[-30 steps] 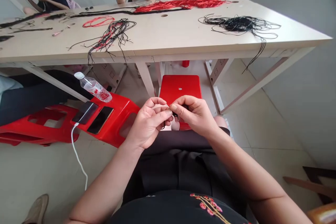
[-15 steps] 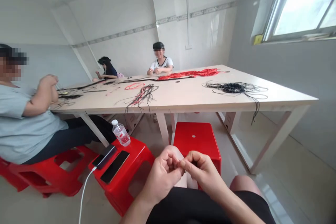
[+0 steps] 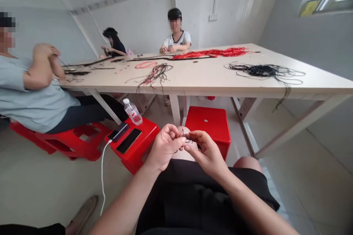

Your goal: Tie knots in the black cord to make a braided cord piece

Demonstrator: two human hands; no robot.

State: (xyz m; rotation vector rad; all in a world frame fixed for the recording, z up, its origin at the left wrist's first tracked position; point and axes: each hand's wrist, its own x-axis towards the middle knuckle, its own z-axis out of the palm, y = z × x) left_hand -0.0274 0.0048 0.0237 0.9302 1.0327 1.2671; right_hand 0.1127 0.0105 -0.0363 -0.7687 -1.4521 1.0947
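Observation:
Between my two hands, above my lap, is a small looped piece of thin black cord (image 3: pixel 188 138). My left hand (image 3: pixel 167 145) pinches it between thumb and fingertips. On the other side, my right hand (image 3: pixel 205 151) has its thumb and fingers curved around the cord's loops, a little apart; whether they grip it is hard to make out. A short cord end sticks up above the left fingertips. Parts of the cord are hidden behind my fingers.
A long pale table (image 3: pixel 204 83) bears a black cord tangle (image 3: pixel 260 69), a red cord bundle (image 3: pixel 212 53) and mixed red-black cords (image 3: pixel 158 73). A red stool (image 3: pixel 150 127) holds a water bottle (image 3: pixel 133 112) and phones (image 3: pixel 129 141). Another red stool (image 3: pixel 208 125) stands ahead. Several people sit around.
My view has tilted down, so the table sits higher in the picture. My fingers have moved apart, and the black cord loops now show between them.

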